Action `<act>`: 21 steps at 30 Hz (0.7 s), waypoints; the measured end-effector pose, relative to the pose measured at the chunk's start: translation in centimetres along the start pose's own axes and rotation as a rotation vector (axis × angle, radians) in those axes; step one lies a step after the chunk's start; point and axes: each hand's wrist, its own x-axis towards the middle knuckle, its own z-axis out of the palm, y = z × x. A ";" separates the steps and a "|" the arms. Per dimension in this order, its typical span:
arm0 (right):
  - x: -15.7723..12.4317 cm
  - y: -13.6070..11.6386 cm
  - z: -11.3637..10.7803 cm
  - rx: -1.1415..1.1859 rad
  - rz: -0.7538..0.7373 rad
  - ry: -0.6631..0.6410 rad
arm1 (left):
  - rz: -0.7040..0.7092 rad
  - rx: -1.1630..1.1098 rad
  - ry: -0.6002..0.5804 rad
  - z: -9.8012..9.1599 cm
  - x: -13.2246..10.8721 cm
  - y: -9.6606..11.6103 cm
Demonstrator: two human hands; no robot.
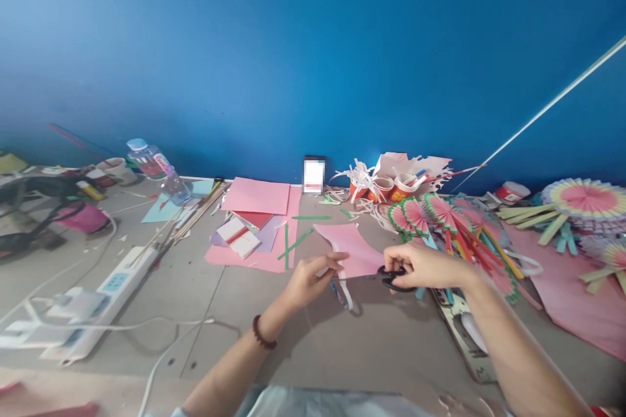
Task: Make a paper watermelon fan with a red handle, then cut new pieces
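Black-handled scissors (394, 279) are in my right hand (415, 266), its fingers closed round the handles at the right edge of a pink paper sheet (355, 249). My left hand (313, 279), with a dark beaded bracelet on the wrist, pinches a narrow white strip (344, 287) at the left edge of that sheet. The strip hangs in a curl below the fingers and shows a blue patterned part. The scissor blades are hard to make out. Green strips (295, 244) lie left of the sheet, two of them crossed.
Pink papers (257, 195) and sticks (193, 214) lie left of centre, with a bottle (159, 166) and power strip (105, 300) further left. Red cups (381, 189) stand by the wall. Paper rosettes (443, 212) and a phone (464, 332) are at right.
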 end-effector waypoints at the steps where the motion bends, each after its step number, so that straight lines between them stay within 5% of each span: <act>1: 0.0 -0.1 0.0 -0.004 -0.003 0.001 | 0.000 0.001 0.000 0.0 0.0 0.0; 21: 0.0 0.2 0.1 0.003 0.005 -0.005 | 0.007 0.012 0.001 -0.1 0.0 -0.1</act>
